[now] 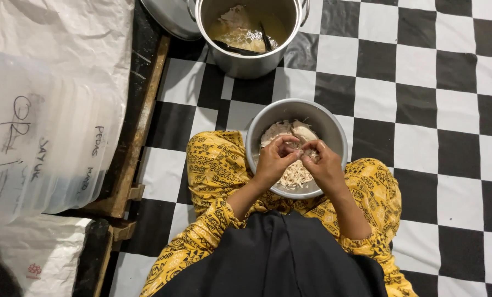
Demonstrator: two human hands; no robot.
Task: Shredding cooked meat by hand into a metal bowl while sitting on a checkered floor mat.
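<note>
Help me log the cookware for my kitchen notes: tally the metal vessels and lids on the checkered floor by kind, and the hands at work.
Tall metal pots: 1, holding broth and a ladle
Round metal bowls: 1, holding shredded meat
Metal lids: 1
Hands: 2, left hand and right hand, both pinching meat over the bowl
Total: 5

A black-and-white checkered floor [449,110] carries a steel pot [246,60], its lid [171,19], and wooden boards [141,121].

Black and white squares all over the floor [422,82]. Yellow with black squiggly patterns on the trousers [216,165], plain black on the top [279,258]. Shiny grey on the bowl [326,124] and the pot [246,63], pale whitish on the shredded chicken [295,175].
</note>
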